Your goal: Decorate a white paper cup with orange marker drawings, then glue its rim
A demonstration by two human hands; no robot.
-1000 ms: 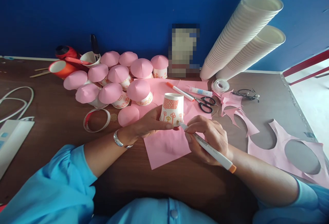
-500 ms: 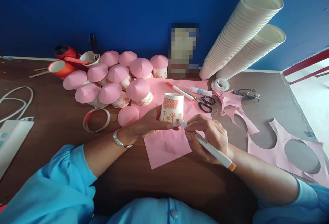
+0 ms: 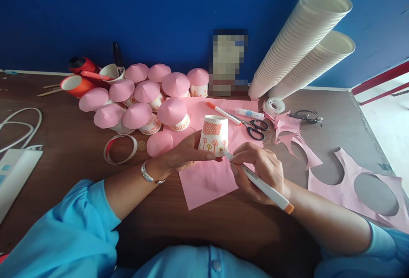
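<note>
My left hand [image 3: 191, 150] grips a white paper cup [image 3: 214, 131] that is turned upside down. On the cup are an orange hatched block and a row of small orange and yellowish flowers. A white marker with an orange end [image 3: 266, 188] lies in the closed fingers of my right hand [image 3: 262, 169], its tip at the cup's lower right edge. Beneath both hands is pink paper [image 3: 207, 188]. Left of the cup stand several decorated cups with pink cone tops [image 3: 172, 112], and a pink paper disc [image 3: 159, 144] lies close to my left wrist.
Behind the cup lie another marker [image 3: 223, 113], a glue stick [image 3: 249, 113], scissors [image 3: 255, 129] and clear tape [image 3: 274, 106]. Tall stacks of paper cups [image 3: 300, 39] lean at the blue wall. Pink scraps [image 3: 348, 184] cover the right side; a tape ring [image 3: 120, 149] sits left.
Almost nothing differs. The cup stays in place in my left hand, and the marker in my right hand has shifted very slightly at the cup's lower edge.
</note>
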